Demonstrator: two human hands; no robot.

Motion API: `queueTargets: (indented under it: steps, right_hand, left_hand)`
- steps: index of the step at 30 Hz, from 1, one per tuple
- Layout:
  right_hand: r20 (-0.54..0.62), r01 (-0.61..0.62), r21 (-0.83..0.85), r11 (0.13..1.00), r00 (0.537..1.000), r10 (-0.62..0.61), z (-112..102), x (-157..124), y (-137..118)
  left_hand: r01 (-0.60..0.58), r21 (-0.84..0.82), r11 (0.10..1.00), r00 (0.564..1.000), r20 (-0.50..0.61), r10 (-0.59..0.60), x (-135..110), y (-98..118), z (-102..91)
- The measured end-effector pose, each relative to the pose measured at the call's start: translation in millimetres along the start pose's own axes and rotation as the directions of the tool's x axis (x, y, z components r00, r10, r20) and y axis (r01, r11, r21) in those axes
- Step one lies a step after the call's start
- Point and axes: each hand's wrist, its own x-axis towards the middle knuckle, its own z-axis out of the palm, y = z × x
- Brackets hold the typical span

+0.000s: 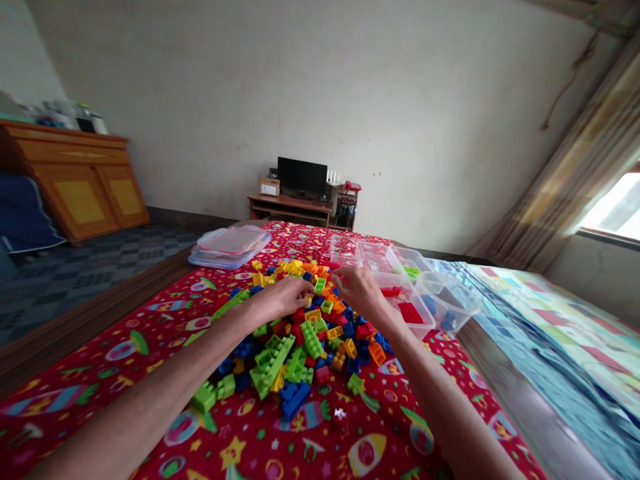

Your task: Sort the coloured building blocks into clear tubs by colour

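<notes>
A heap of plastic building bricks (pixel 313 337) in green, blue, yellow, orange and red lies on the red patterned cloth (pixel 270 440). Over its far part, my left hand (pixel 290 295) reaches in from the left with its fingers bent down among the bricks. Whatever its fingertips hold is hidden. My right hand (pixel 357 287) hovers at the heap's right edge, fingers curled together, and anything in them is too small to make out. Between the two hands sits a light green brick (pixel 320 285), with orange bricks (pixel 334 300) just below it.
Right of the heap stand clear plastic boxes, one with red bricks (pixel 410 312), another with green bricks (pixel 412 272). A round clear tub (pixel 467 303) holds blue bricks. Stacked lids (pixel 230 245) lie at the back left. A bed (pixel 550 333) adjoins the table's right side.
</notes>
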Motion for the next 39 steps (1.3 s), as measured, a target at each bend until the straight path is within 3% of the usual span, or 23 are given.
queueTargets:
  steps: [6, 10, 18, 24, 35, 39]
  right_hand:
    - [0.114, 0.027, -0.123, 0.992, 0.993, -0.013, 11.1, -7.9, -1.1]
    - [0.188, 0.131, -0.13, 0.983, 0.977, -0.105, 13.9, -13.7, -1.1]
    - [0.163, 0.189, -0.154, 0.97, 0.973, -0.164, 16.2, -13.6, -3.7]
    - [0.137, 0.161, -0.169, 0.972, 0.981, -0.138, 12.9, -13.9, -8.0]
    - [0.137, 0.143, -0.198, 0.97, 0.984, -0.117, 16.1, -12.1, -6.8]
    - [0.139, 0.129, -0.2, 0.971, 0.985, -0.102, 13.4, -11.8, -6.9]
  left_hand:
    - [-0.007, 0.07, 0.998, 0.998, -0.058, 0.011, 1.8, -1.4, 3.0]
    - [-0.034, 0.081, 0.996, 0.995, -0.093, 0.042, 2.6, -2.6, 3.9]
    - [-0.052, 0.099, 0.994, 0.995, -0.083, 0.06, 0.5, -3.1, 8.4]
    - [-0.004, 0.076, 0.997, 0.994, -0.109, 0.012, -0.5, -1.0, 13.0]
    - [-0.087, -0.017, 0.996, 0.986, -0.141, 0.084, -2.4, 3.9, 10.6]
    - [-0.102, -0.027, 0.994, 0.99, -0.101, 0.099, -3.2, 6.4, 8.2]
